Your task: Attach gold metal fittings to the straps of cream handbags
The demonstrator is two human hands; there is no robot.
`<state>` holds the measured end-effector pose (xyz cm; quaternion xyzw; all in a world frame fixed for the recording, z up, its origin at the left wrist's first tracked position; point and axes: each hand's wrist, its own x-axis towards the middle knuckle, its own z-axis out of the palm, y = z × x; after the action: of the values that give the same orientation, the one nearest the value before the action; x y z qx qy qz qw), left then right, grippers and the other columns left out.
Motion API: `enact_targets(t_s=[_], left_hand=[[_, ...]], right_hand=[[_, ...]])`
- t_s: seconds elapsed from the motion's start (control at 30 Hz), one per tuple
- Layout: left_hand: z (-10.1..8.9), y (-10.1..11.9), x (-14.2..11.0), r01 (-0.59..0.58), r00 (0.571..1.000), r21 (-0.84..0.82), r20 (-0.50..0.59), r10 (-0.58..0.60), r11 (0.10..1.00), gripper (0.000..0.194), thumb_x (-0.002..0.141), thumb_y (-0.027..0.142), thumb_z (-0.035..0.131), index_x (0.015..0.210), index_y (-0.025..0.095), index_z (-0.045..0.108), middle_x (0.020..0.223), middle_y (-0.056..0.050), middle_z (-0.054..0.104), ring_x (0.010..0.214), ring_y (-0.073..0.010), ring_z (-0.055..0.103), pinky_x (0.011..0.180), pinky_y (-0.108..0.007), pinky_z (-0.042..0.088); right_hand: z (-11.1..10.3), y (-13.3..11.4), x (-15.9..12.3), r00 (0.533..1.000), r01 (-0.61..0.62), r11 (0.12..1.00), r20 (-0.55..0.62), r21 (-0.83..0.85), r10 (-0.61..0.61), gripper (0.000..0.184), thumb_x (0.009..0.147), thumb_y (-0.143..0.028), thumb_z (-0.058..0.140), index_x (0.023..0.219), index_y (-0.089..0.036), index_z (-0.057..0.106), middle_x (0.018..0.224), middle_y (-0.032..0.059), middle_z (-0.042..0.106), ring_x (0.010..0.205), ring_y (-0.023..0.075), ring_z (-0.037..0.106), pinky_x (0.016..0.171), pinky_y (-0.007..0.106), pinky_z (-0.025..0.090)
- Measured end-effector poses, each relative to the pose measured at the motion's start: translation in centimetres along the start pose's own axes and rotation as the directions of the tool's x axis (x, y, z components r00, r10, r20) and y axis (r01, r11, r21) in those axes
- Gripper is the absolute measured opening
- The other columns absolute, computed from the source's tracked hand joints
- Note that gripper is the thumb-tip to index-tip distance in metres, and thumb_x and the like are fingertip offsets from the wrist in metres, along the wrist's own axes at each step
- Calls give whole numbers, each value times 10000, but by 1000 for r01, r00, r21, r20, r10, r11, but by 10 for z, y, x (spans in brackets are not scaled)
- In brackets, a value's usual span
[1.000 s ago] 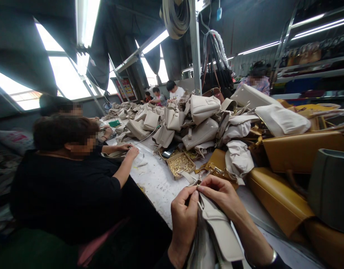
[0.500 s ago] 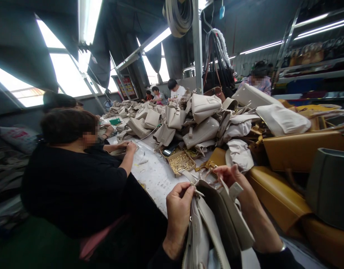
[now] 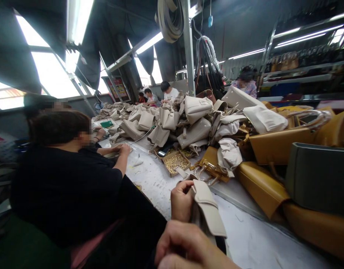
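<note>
A beige handbag point(image 3: 208, 201) stands at the table's near edge, its flap toward the right. My left hand point(image 3: 181, 201) is closed on the bag's upper left edge, thumb and fingers pinching it. Closer to the camera, my right hand point(image 3: 188, 243) crosses in front of the bag's lower part with its fingers curled in. What those fingers hold, if anything, is hidden. Beyond the bag lie a beige strap point(image 3: 181, 172) and a small box of gold-coloured metal pieces point(image 3: 176, 163).
A heap of beige bags point(image 3: 196, 132) covers the table's far side. Mustard bags point(image 3: 263, 186) and a dark grey bag point(image 3: 320, 179) lie to the right. A co-worker in black point(image 3: 68, 186) sits at the left. A metal post point(image 3: 188, 48) rises behind the box.
My right hand has moved from the bag's far right side down to its near side. The bag has turned, its flap now folded over the opening. The view has shifted right.
</note>
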<state>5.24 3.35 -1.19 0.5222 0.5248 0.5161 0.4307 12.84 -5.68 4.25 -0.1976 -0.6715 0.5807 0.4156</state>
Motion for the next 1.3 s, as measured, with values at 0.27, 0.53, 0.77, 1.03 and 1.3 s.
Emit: enact_targets(t_s=[0.27, 0.53, 0.77, 1.03, 1.3], left_hand=[[-7, 2, -2, 51, 999, -78, 8, -50, 996, 221, 739, 317, 734, 857, 138, 787, 829, -71, 782, 772, -211, 700, 725, -287, 548], [-6, 8, -3, -126, 991, 91, 65, 121, 988, 181, 779, 220, 647, 848, 191, 812, 895, -65, 796, 868, -228, 719, 852, -328, 556], [-9, 7, -9, -197, 980, 194, 72, 186, 961, 186, 829, 189, 607, 864, 197, 789, 893, -58, 783, 855, -221, 724, 837, -323, 558], [-21, 9, 0, -257, 966, 402, 135, 221, 879, 64, 865, 175, 610, 843, 201, 664, 831, -17, 708, 804, -194, 678, 781, -297, 522], [-24, 12, 27, -395, 903, 772, 225, 367, 498, 214, 817, 86, 693, 941, 208, 567, 1003, -52, 639, 1015, -244, 629, 914, -361, 504]], right_hand=[[-80, 22, -3, 718, -61, 990, -694, -130, -47, 311, 938, -526, 664, 969, -217, 664, 917, 21, 671, 872, 193, 621, 800, 281, 498], [-99, 66, 0, 815, -170, 945, -579, -278, -24, 218, 927, -388, 675, 1055, -224, 738, 1041, 58, 772, 974, 232, 703, 877, 333, 535], [-95, 70, 0, 763, -211, 899, -640, -384, -94, 138, 928, -362, 684, 950, -228, 705, 884, 33, 760, 818, 213, 701, 729, 283, 517], [-96, 72, -5, 800, -293, 772, -587, -564, -124, 134, 957, -273, 625, 883, -245, 733, 809, 6, 756, 727, 197, 695, 684, 276, 467], [-98, 79, -6, 844, -259, 772, -524, -581, -111, 159, 964, -228, 577, 908, -228, 726, 822, 23, 766, 730, 196, 709, 697, 287, 486]])
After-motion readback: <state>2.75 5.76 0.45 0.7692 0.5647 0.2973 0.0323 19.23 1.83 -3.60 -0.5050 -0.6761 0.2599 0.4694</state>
